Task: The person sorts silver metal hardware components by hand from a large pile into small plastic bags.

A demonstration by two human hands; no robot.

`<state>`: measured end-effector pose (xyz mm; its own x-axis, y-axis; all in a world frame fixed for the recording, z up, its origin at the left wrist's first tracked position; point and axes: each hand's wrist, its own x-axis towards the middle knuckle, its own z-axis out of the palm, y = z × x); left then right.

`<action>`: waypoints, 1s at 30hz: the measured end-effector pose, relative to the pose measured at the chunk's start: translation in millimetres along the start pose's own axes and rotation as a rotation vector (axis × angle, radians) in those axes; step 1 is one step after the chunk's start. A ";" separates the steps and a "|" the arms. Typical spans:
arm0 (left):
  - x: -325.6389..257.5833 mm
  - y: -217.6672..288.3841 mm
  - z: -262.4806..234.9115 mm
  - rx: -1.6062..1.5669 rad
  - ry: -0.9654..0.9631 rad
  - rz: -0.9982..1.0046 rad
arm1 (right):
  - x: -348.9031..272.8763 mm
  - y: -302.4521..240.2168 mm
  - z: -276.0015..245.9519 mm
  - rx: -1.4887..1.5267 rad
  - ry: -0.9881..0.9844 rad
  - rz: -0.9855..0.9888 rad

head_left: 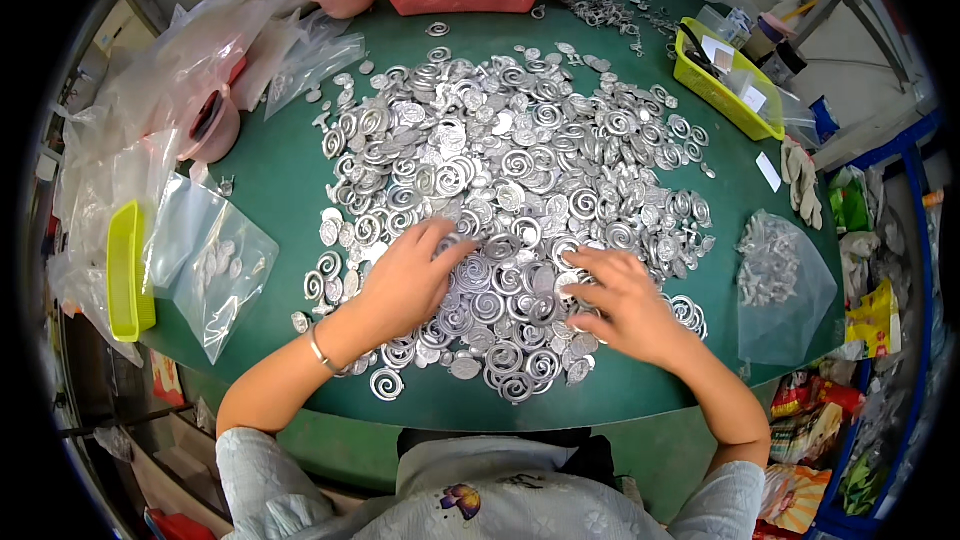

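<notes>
A broad heap of silver-grey metal pieces (480,140), mostly flat spiral pendants with small oval medals among them, is spread across the green table (270,290). Bent over the heap's near left part, my left hand (412,275) touches the pieces. A grey spiral pendant (456,240) shows between its thumb and forefinger, which are apart. My right hand (625,302) rests on the heap's right side with its fingers spread, an oval medal (567,285) beside its fingertips. Between both hands lie several spiral pendants (487,307).
At the far edge stands a red tub (465,2) of small metal parts. Yellow-green baskets stand at the left (128,275) and right (728,100). Clear bags of pieces lie at the left (222,265) and right (775,285). Gloves (800,180) lie near the right edge.
</notes>
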<state>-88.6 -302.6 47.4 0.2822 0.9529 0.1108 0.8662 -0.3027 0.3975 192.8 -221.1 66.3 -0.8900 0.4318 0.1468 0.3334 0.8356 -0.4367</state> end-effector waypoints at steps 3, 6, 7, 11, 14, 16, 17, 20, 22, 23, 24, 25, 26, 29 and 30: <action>-18.8 -2.5 4.7 0.108 0.073 0.078 | 15.3 17.2 -0.3 0.036 0.170 0.125; -27.5 1.8 3.5 0.080 0.093 0.041 | 60.4 26.5 10.7 -0.021 0.340 0.100; -32.3 1.5 3.9 0.072 0.099 0.020 | 72.3 30.5 19.2 -0.047 0.361 0.078; -47.7 6.3 0.0 0.084 0.122 -0.017 | 86.0 36.9 32.5 -0.178 0.309 0.101; -63.5 4.0 -3.8 0.144 0.140 -0.126 | 77.7 44.1 22.4 -0.150 0.459 0.091; -71.0 -0.4 -3.7 0.198 0.143 -0.191 | 64.9 62.3 9.2 0.016 0.582 0.220; -71.1 -3.1 -1.0 0.184 0.195 -0.224 | 42.4 82.4 -11.5 -0.012 0.513 0.394; -65.0 -6.8 -3.5 0.146 0.363 -0.282 | 21.6 84.2 -25.3 -0.353 0.417 0.424; -40.6 -0.2 -2.4 0.150 0.396 -0.245 | 28.8 77.2 -22.7 -0.334 0.465 0.332; -29.6 5.3 -3.6 0.160 0.409 -0.233 | 42.8 64.2 -15.7 -0.256 0.459 0.240; -17.7 8.3 -2.2 0.127 0.392 -0.172 | 59.4 48.3 -5.6 -0.100 0.381 0.179; -5.4 8.1 6.7 0.139 0.351 -0.174 | 75.7 27.9 3.9 0.080 0.287 0.153; 7.1 6.9 17.8 0.156 0.317 -0.174 | 87.3 15.7 18.2 0.224 0.226 0.140; 22.6 -3.6 31.0 0.141 0.299 -0.130 | 110.3 6.4 47.3 -0.086 0.146 -0.085; 22.6 -6.7 30.4 0.124 0.306 -0.106 | 113.4 9.3 54.1 -0.012 0.189 -0.088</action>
<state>-75.6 -279.6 19.6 0.0677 0.9343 0.3499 0.9330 -0.1835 0.3096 78.1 -182.8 30.8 -0.8420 0.4117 0.3486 0.2613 0.8766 -0.4041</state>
